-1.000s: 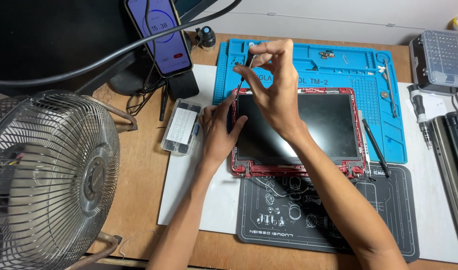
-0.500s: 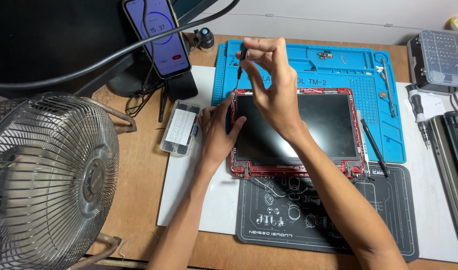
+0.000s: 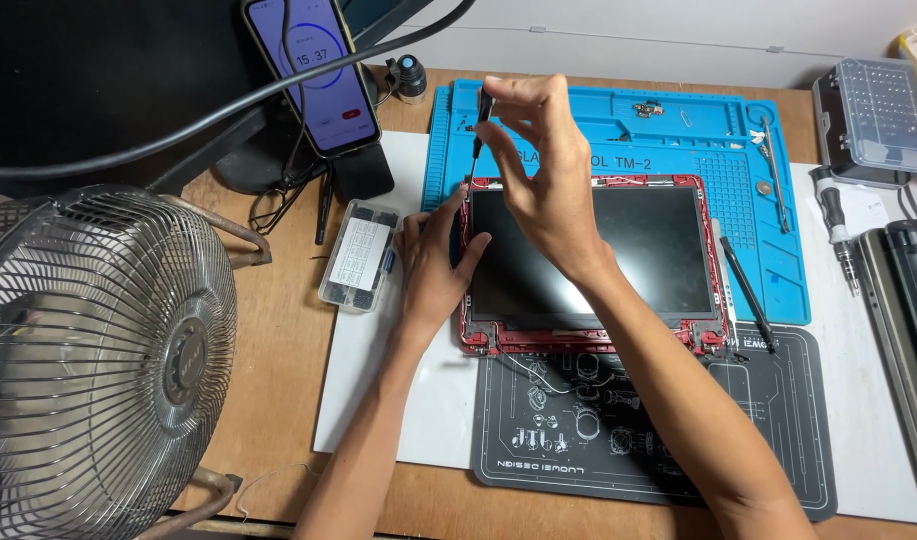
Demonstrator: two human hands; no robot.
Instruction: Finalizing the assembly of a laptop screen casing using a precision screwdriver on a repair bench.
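- At the near left corner of the brown wooden bench (image 3: 279,340), a round wire-caged metal fan (image 3: 89,350) is seen lying face-up.
- A dark grey rubber work mat printed with white outlines (image 3: 599,440) is laid along the near edge, resting on a white sheet (image 3: 379,400).
- Just beyond that mat, at mid-bench, a red-framed flat device with a black glass screen (image 3: 639,250) is placed, its far part lying on a blue silicone repair mat with moulded trays (image 3: 619,120).
- The left hand (image 3: 434,265) is laid flat at the device's left edge, fingers spread and pressed against the frame.
- The right hand (image 3: 549,175) is held above the device's far left corner, thumb and fingers pinched around a slim black precision screwdriver (image 3: 481,125); the tip appears to meet the frame corner, though contact cannot be told for certain.
- A small clear plastic parts box (image 3: 359,255) lies just left of the left hand.
- A black pen-shaped tool (image 3: 747,292) lies beside the device's right edge.
- Towards the far left, a smartphone with a lit screen (image 3: 314,70) is propped upright on a black stand.
- At the far right corner, a grey plastic case of screwdriver bits (image 3: 874,120) is set.
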